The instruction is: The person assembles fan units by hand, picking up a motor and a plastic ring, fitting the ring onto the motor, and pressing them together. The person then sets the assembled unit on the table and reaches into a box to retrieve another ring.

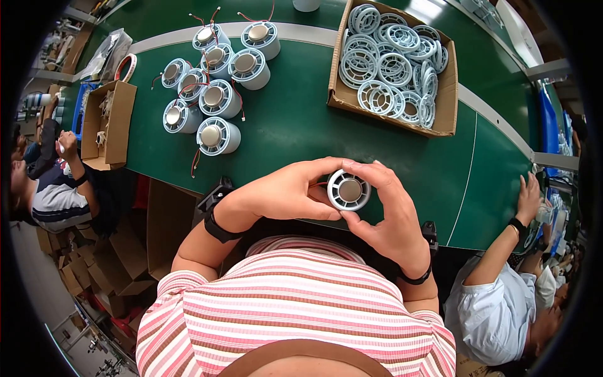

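Observation:
Between my two hands is a small motor housing point(348, 190), with a pale spoked ring around a round silver motor face turned up. My left hand point(295, 188) pinches its left side with thumb and fingers. On the other side, the thumb and fingers of my right hand point(392, 213) curve around the rim. A bit of red wire shows by my left fingers. Beyond my left hand, several similar pale blue motor housings point(218, 137) stand grouped on the green table point(289, 119), many with red wires sticking out.
A cardboard box point(389, 119) full of pale blue spoked rings point(396, 69) stands at the far right. Another cardboard box point(119, 125) sits at the left table edge. One person point(63, 195) works at left; another person's hand point(529, 198) rests on the table at right.

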